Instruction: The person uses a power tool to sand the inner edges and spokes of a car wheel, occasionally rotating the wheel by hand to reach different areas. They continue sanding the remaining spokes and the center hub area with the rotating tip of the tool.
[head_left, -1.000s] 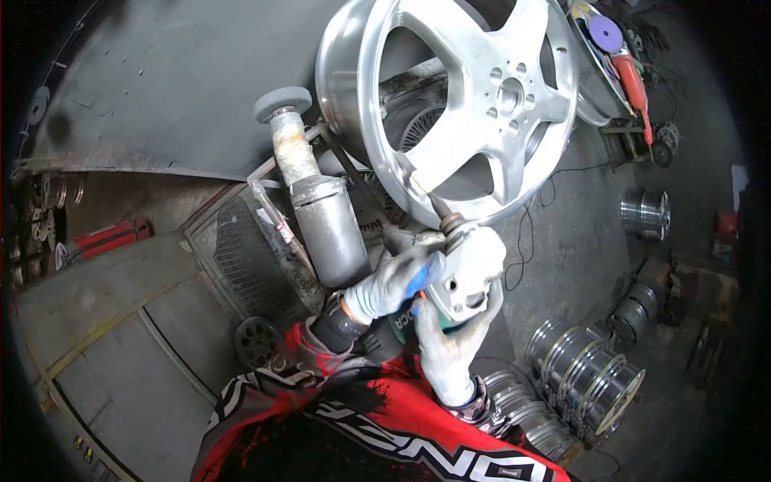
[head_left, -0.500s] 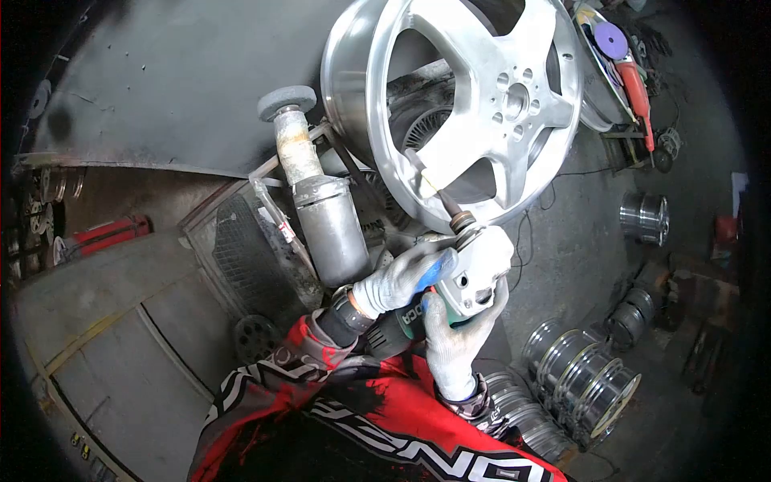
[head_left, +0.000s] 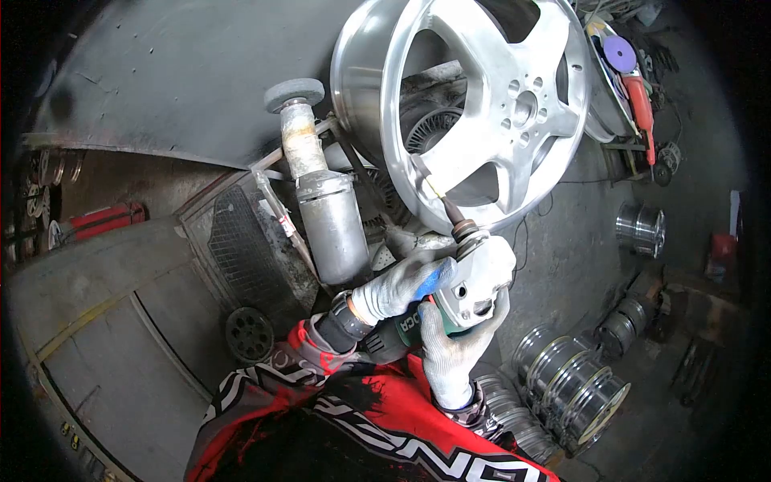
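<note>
A green and silver power grinder point(head_left: 475, 283) is held between both hands, its thin tip reaching up to the rim of a silver five-spoke wheel point(head_left: 502, 132). My left hand point(head_left: 401, 287), in a white glove with blue patches, wraps round the tool's left side near its head. From below and the right, my right hand point(head_left: 456, 353) grips it, thumb on the near side and fingers under the head. The tip seems to touch the wheel's inner edge at the lower left. Some fingers of both hands are hidden behind the tool.
Left of the wheel stands a grey motor point(head_left: 331, 229) with a round grinding wheel point(head_left: 294, 94) on top. Several shiny rims point(head_left: 574, 386) lie at the lower right. A red polisher point(head_left: 640, 108) with a purple pad is at the upper right. A cable hangs behind the wheel.
The view has shifted slightly, so the wheel and motor appear a little further right. Both hands keep their hold on the grinder, with its tip still at the rim.
</note>
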Motion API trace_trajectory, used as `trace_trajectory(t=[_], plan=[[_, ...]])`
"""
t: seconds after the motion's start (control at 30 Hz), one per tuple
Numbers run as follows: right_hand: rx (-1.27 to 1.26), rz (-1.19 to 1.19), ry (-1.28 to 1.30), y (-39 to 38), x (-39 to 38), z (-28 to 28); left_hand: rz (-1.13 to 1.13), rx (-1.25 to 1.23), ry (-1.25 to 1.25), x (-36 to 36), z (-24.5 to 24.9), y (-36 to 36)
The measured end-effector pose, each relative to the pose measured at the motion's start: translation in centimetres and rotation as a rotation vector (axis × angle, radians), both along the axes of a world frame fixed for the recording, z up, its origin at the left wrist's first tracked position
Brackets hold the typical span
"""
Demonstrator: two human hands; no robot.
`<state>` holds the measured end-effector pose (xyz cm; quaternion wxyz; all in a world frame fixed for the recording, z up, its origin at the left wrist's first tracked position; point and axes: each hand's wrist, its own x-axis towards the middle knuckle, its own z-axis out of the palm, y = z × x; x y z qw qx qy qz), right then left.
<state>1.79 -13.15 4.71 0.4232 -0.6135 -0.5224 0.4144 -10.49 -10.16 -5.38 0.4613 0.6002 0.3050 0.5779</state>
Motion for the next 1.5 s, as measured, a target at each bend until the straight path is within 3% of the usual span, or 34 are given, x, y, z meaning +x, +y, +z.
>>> trace_trajectory(t=[0.1, 0.2, 0.53, 0.6, 0.73, 0.77, 0.8, 0.9, 1.1, 1.2, 1.23, 1.27, 1.4, 1.5], plan=[[0.036, 0.02, -0.073, 0.7, 0.1, -0.2, -0.073, -0.059, -0.033, 0.3, -0.6, 0.1], [0.076, -0.006, -0.043, 1.7, 0.2, -0.5, 0.095, 0.179, 0.013, 1.3, -2.1, 1.4], [0.056, -0.004, -0.042, 0.1, 0.0, -0.6, 0.085, 0.109, 0.031, 0.7, -0.5, -0.2], [0.062, -0.008, -0.013, 0.0, -0.1, -0.4, -0.041, 0.016, -0.133, 0.5, 0.8, -0.1], [0.06, 0.023, -0.09, 1.1, 1.3, -0.6, -0.009, 0.128, -0.152, 1.5, 0.4, 1.8], [0.076, 0.034, -0.16, 1.5, 1.6, -0.7, 0.11, 0.13, 0.026, 1.8, 0.1, 1.7], [0.097, 0.025, -0.168, 2.2, 1.6, -0.5, 0.096, 0.133, 0.048, 2.0, -0.2, 2.4], [0.059, -0.063, 0.031, 3.8, 0.7, 0.6, 0.014, 0.129, 0.065, 2.4, -0.1, 4.8], [0.034, -0.079, 0.021, 3.0, 1.1, -0.3, 0.022, 0.067, 0.042, 2.1, -0.3, 3.3], [0.012, -0.047, -0.035, 1.4, 1.5, -0.6, 0.088, 0.107, -0.003, 2.0, -0.5, 1.5], [0.018, -0.022, -0.04, 1.0, 1.5, -0.6, -0.084, -0.094, -0.219, 1.4, 1.1, 1.1], [0.026, 0.002, -0.045, 0.7, 1.3, -0.6, 0.07, 0.099, -0.026, 1.7, -0.1, 0.5], [-0.047, -0.031, 0.034, 0.3, 1.2, -0.2, 0.021, 0.095, -0.009, 1.3, 0.4, 0.3], [0.024, -0.015, -0.049, 1.0, 2.0, -0.5, 0.039, 0.1, 0.014, 1.8, 0.6, 1.3]])
